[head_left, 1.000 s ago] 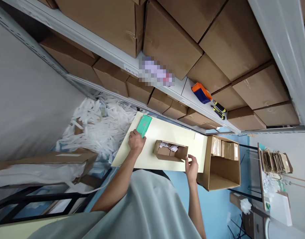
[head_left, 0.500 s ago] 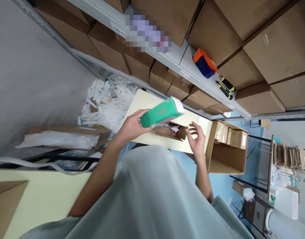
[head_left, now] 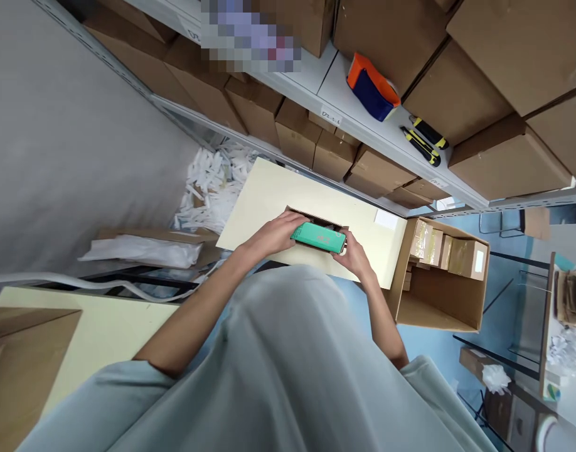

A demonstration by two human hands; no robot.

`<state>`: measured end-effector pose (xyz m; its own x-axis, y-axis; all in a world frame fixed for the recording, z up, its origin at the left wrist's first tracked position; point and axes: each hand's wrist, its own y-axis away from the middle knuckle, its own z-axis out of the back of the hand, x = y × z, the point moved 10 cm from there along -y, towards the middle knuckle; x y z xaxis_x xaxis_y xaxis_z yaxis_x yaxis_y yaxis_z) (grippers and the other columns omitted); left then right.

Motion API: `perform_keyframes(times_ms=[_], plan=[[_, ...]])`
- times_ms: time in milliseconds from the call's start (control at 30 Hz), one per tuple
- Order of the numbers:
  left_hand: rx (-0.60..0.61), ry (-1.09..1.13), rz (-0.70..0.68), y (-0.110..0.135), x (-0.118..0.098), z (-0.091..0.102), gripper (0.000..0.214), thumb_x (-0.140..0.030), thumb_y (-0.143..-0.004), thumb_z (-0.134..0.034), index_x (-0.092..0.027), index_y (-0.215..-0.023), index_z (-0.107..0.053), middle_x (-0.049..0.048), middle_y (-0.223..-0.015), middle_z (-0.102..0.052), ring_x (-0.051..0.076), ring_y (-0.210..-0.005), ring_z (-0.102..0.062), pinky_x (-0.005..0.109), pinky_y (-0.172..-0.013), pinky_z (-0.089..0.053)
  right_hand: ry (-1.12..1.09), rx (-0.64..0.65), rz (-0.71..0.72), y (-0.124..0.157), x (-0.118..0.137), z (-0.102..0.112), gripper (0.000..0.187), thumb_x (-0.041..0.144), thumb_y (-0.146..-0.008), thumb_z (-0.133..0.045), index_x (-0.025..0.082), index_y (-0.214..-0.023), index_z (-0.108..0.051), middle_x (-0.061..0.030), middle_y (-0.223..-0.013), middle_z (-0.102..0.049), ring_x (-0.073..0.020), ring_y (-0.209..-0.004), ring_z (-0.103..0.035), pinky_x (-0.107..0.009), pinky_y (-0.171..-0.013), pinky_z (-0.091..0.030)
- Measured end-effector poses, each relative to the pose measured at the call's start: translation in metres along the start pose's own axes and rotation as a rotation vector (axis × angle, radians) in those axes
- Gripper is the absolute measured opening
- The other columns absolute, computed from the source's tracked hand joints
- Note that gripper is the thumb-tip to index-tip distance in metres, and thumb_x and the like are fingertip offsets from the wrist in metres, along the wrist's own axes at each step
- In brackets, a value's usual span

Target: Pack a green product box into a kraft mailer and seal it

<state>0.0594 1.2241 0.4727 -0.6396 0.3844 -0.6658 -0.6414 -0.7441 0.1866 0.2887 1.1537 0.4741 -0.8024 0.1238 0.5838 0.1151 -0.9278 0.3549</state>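
A green box (head_left: 320, 236) with faint print lies level at the opening of a small brown cardboard box (head_left: 311, 216) on the pale yellow table (head_left: 255, 194). My left hand (head_left: 283, 231) grips its left end, the fingers lying over the far edge. At the other end my right hand (head_left: 351, 252) is closed round the corner, thumb toward me and fingers behind. Most of the cardboard box is hidden under the green box and my hands, so I cannot tell how deep the green one sits.
A large open carton (head_left: 438, 307) holding several smaller boxes stands right of the table. Beyond the table runs a shelf (head_left: 307, 94) with cartons, utility knives (head_left: 422, 147) and an orange-and-blue tape-like item (head_left: 373, 88). Shredded paper (head_left: 213, 188) is heaped at the left.
My left hand has brought the green box down and right, from above the table to the cardboard box. My right hand, empty before, has moved left and closed on its right end.
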Motion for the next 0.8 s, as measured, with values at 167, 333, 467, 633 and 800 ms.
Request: perform_keyframes(times_ms=[167,333,467,633,800], plan=[[0.024,-0.068,0.058,-0.022,0.013,-0.023,0.081,-0.005,-0.080,-0.068,-0.020,-0.160,-0.068,0.0150,-0.166,-0.068,0.038,-0.159,-0.058,0.048,-0.129,-0.057,0.228,0.003,-0.003,-0.022,-0.004,-0.011,0.064,0.023,-0.094,-0.084,0.017,-0.152,-0.058,-0.0220,-0.157,-0.065,-0.0363,-0.131,-0.074,-0.050,-0.109,-0.066],[0.000,-0.128,0.110,-0.028,0.021,-0.029,0.079,-0.001,-0.079,-0.065,-0.017,-0.157,-0.069,0.0192,-0.163,-0.068,0.041,-0.158,-0.058,0.053,-0.132,-0.054,0.322,-0.030,0.011,-0.031,0.004,-0.023,0.068,0.022,-0.097,-0.083,0.017,-0.158,-0.054,-0.0229,-0.156,-0.061,-0.0372,-0.132,-0.073,-0.051,-0.109,-0.068],[-0.030,-0.142,0.117,-0.022,0.029,-0.022,0.080,-0.002,-0.080,-0.066,-0.019,-0.159,-0.067,0.0181,-0.162,-0.068,0.042,-0.157,-0.056,0.053,-0.130,-0.055,0.255,-0.037,-0.009,-0.035,0.005,-0.029,0.071,0.018,-0.100,-0.078,0.021,-0.165,-0.049,-0.0192,-0.161,-0.056,-0.0309,-0.115,-0.080,-0.047,-0.101,-0.070],[-0.023,-0.150,0.127,-0.026,0.040,-0.024,0.081,-0.004,-0.078,-0.071,-0.020,-0.157,-0.070,0.0196,-0.155,-0.070,0.045,-0.150,-0.058,0.056,-0.124,-0.058,0.240,-0.045,-0.111,-0.042,-0.003,-0.036,0.074,0.015,-0.099,-0.078,0.020,-0.167,-0.049,-0.0198,-0.162,-0.053,-0.0309,-0.124,-0.077,-0.046,-0.105,-0.070],[0.012,-0.176,0.110,-0.039,0.043,-0.042,0.076,-0.005,-0.079,-0.068,-0.015,-0.155,-0.072,0.0256,-0.153,-0.071,0.047,-0.147,-0.060,0.060,-0.119,-0.056,0.319,-0.026,-0.136,-0.049,-0.003,-0.045,0.064,0.013,-0.102,-0.076,0.014,-0.163,-0.056,-0.0253,-0.157,-0.055,-0.0368,-0.148,-0.059,-0.050,-0.114,-0.068]])
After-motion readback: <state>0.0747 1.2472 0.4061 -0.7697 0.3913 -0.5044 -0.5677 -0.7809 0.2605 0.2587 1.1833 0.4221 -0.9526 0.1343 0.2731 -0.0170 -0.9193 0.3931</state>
